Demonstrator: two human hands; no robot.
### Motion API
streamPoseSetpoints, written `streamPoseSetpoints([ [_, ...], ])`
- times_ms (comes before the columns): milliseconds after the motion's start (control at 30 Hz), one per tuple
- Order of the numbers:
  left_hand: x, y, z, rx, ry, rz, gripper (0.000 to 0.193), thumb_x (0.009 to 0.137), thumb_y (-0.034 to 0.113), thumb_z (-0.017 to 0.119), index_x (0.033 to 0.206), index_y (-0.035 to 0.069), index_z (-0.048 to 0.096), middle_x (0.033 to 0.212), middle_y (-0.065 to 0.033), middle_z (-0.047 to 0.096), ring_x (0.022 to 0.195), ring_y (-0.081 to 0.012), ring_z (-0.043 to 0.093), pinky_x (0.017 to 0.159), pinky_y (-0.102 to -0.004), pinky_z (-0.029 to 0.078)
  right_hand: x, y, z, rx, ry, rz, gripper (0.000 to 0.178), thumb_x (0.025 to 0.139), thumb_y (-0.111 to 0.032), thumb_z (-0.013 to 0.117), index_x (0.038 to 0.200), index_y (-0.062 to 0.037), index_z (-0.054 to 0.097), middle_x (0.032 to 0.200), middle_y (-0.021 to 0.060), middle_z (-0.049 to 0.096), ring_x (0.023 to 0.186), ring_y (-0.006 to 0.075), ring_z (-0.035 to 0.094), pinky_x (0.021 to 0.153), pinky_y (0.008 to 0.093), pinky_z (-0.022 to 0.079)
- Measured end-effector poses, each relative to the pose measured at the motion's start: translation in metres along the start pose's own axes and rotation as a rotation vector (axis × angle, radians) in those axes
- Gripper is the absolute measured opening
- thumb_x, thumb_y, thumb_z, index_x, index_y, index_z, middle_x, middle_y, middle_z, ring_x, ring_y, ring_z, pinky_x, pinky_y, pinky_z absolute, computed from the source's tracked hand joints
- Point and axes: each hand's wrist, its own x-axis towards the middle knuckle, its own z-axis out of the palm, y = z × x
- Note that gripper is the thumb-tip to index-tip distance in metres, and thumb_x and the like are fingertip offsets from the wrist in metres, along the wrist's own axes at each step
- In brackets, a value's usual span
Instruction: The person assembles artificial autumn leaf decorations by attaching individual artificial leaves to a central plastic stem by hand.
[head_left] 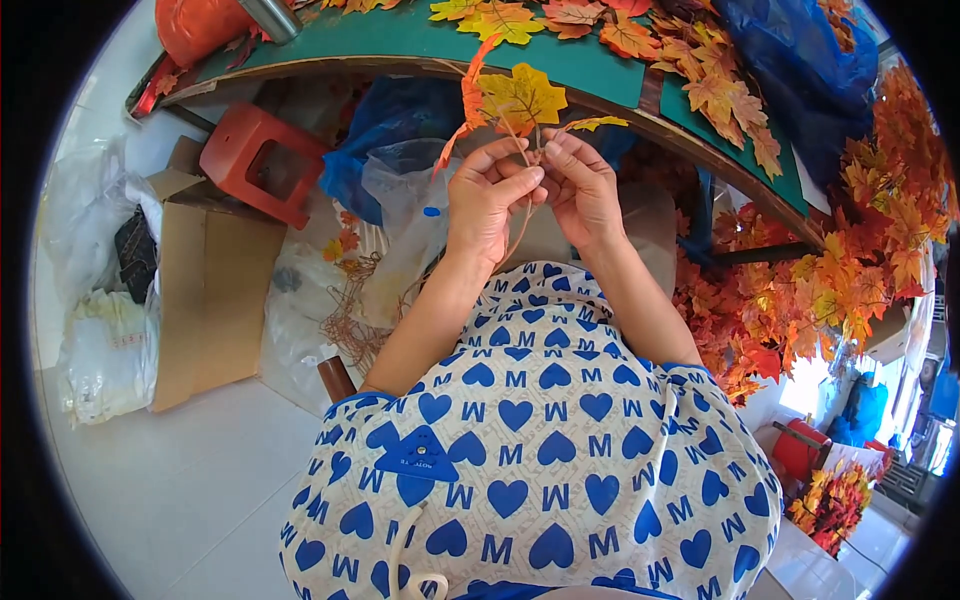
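Observation:
Both my hands meet in front of the table edge, fingers pinched around thin brown stems. My left hand [492, 200] is closed on the stem [520, 228], whose lower end hangs down past my wrist. Close beside it, my right hand [585, 190] pinches the stems where they come together. Above my fingers spread artificial maple leaves: a yellow leaf [523, 98] facing up, an orange leaf [468, 105] turned edge-on at the left, and a narrow yellow one [597, 123] at the right. Exactly how the stems join is hidden by my fingertips.
A green-topped table [390, 42] curves ahead, bearing loose maple leaves [500, 20]. Masses of orange leaf garland [860, 265] hang at the right, below a blue plastic bag [800, 60]. To the left are a red stool [262, 160], a cardboard box [215, 290] and clear plastic bags [85, 230].

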Motion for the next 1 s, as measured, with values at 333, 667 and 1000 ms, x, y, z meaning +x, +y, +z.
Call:
streamPoseSetpoints([
  [333, 0.0, -0.001, -0.005, 0.132, 0.003, 0.046, 0.027, 0.074, -0.009, 0.065, 0.1, -0.003, 0.06, 0.077, -0.0073, 0.063, 0.063, -0.0136, 0.062, 0.059, -0.0247, 0.053, 0.0, 0.007, -0.008, -0.237, -0.062, -0.245, 0.019, 0.079, 0.003, 0.065, 0.097, 0.0033, 0.061, 0.088, 0.0073, 0.064, 0.077, 0.0132, 0.063, 0.07, 0.0245, 0.053],
  [667, 0.003, -0.002, -0.005, 0.211, -0.062, 0.066, 0.029, 0.075, -0.009, 0.064, 0.103, -0.003, 0.059, 0.085, -0.0094, 0.065, 0.066, -0.0136, 0.062, 0.06, -0.0245, 0.053, 0.001, 0.006, -0.011, 0.105, 0.003, 0.053, 0.017, 0.085, -0.003, 0.059, 0.101, 0.0025, 0.057, 0.088, 0.007, 0.062, 0.081, 0.0151, 0.064, 0.072, 0.0251, 0.054],
  [1000, 0.001, -0.004, -0.007, 0.194, -0.025, 0.023, 0.028, 0.073, -0.008, 0.066, 0.1, -0.003, 0.061, 0.08, -0.0074, 0.065, 0.064, -0.0114, 0.061, 0.058, -0.024, 0.054, -0.001, 0.011, -0.015, 0.121, 0.036, 0.072, 0.015, 0.085, -0.002, 0.059, 0.099, 0.0025, 0.057, 0.087, 0.0065, 0.062, 0.08, 0.0153, 0.063, 0.071, 0.0253, 0.054],
])
